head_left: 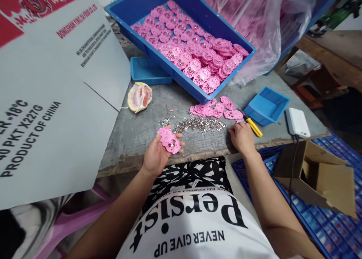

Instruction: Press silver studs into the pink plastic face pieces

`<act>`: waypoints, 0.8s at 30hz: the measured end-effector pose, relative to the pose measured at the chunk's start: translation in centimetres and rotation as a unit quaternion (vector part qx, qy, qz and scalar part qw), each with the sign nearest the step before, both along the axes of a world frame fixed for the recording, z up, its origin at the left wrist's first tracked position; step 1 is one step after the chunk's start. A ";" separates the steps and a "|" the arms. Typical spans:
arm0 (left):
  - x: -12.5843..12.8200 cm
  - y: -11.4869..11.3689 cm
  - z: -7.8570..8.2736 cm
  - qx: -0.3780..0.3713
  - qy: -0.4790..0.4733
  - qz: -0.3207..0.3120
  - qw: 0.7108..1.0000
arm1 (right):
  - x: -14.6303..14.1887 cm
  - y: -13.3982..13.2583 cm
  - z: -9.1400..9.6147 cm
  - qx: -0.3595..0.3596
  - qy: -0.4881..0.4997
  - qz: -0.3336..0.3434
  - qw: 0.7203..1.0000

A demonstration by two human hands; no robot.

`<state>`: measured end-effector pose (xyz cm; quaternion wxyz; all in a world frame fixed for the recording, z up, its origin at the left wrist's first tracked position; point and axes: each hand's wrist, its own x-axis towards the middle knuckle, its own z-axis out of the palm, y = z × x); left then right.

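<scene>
My left hand (156,156) holds a pink oval plastic piece (169,140) with a scalloped edge and small shiny metal parts at one end. My right hand (242,137) rests at the table's front, fingers curled down; whatever is in them is hidden. Beside it lies a screwdriver (253,127) with a yellow handle. Between the hands spreads a heap of small silvery metal parts (199,125). Just behind the heap are several loose pink pieces (215,108). A large blue tray (181,90), full of rows of similar pink pieces with shiny parts, stands farther back.
A big printed carton (65,100) blocks the left side. A peeled-open citrus fruit (139,97), a flat blue tray (149,71), a small blue bin (267,105) and a white cabled box (297,122) stand on the table (118,153). An open cardboard box (316,176) sits lower right.
</scene>
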<state>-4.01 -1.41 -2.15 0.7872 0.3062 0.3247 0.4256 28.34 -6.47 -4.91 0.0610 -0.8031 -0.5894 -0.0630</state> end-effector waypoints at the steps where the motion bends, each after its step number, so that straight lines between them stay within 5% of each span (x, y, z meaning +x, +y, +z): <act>1: 0.2 -0.1 0.0 -0.001 -0.002 -0.002 1.000 | -0.1 0.0 0.1 -0.009 -0.009 0.004 1.000; 11: 1.8 -0.8 0.7 -0.032 -0.025 -0.034 0.999 | -1.5 0.9 1.4 -0.132 -0.057 -0.007 0.990; 24: 1.8 -1.5 0.8 -0.040 -0.024 -0.021 0.999 | -1.6 0.5 0.5 -0.127 -0.035 -0.017 0.991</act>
